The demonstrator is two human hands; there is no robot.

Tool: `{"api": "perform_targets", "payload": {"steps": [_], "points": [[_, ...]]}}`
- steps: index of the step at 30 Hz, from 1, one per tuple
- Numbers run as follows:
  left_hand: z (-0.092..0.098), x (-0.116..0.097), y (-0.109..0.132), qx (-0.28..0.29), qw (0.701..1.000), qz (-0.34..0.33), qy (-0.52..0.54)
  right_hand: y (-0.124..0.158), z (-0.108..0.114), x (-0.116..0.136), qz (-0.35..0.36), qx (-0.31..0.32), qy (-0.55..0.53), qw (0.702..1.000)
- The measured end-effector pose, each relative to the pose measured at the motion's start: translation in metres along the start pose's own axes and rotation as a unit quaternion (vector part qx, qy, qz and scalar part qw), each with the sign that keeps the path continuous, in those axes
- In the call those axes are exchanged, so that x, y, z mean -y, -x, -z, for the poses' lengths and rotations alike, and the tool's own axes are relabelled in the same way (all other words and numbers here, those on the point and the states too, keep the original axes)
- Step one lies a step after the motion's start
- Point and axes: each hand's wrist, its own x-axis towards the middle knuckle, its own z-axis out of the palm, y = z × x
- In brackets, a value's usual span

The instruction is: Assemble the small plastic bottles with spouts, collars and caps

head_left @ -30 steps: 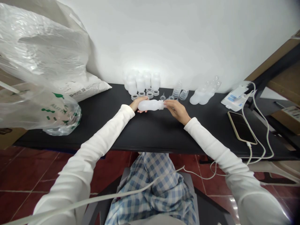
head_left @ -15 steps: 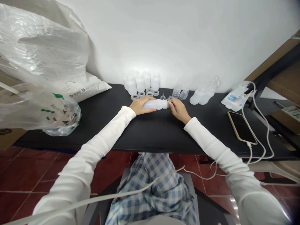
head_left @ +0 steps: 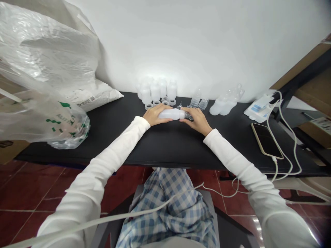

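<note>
the frosted plastic bottle [head_left: 172,114] is lying on its side just above the black tabletop [head_left: 165,146], its neck pointing toward the person's right. i cannot tell whether it is touching the table. the left hand [head_left: 156,116] is wrapping around its body, while the right hand [head_left: 196,121] is closing on the neck end, so both are gripping it together. just behind, frosted bottles [head_left: 155,91] are standing in a cluster, with collar rings [head_left: 156,103] and small clear nipples [head_left: 180,106] lying before them. a clear bottle [head_left: 195,99] is standing to the right. farther right, a phone [head_left: 266,140] is lying beside a white cable [head_left: 286,137], and a plastic bag [head_left: 43,113] is slumping at the far left.
</note>
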Motion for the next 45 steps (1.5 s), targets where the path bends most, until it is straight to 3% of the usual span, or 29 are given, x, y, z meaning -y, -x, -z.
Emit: {"api": "perform_targets", "payload": {"steps": [5,10,21,29,32,35,40,45], "points": [[-0.004,0.001,0.000,-0.011,1.000,-0.019,-0.019,0.001,0.001,0.000,0.000,0.010,0.062,0.998],[-0.010,-0.003,0.001,-0.068,0.993,-0.065,-0.074,0.001,0.001,0.002,-0.024,-0.012,0.080,0.996],[-0.018,-0.008,-0.001,-0.094,0.977,-0.094,-0.169,-0.001,-0.004,0.007,-0.148,-0.014,-0.020,0.989],[-0.020,-0.005,0.001,-0.109,0.965,-0.115,-0.209,-0.006,-0.001,0.011,-0.186,0.030,-0.063,0.980],[-0.019,-0.004,-0.001,-0.101,0.963,-0.131,-0.210,-0.006,0.001,0.008,-0.161,0.045,-0.012,0.986],[-0.018,-0.003,-0.002,-0.112,0.964,-0.137,-0.201,-0.004,0.009,-0.002,-0.127,0.015,0.070,0.989],[-0.016,0.001,0.000,-0.157,0.968,-0.098,-0.170,0.000,0.025,-0.037,-0.188,-0.072,0.211,0.957],[-0.017,0.002,0.001,-0.192,0.963,-0.102,-0.160,0.008,0.022,-0.063,-0.218,-0.023,0.275,0.936]]}}
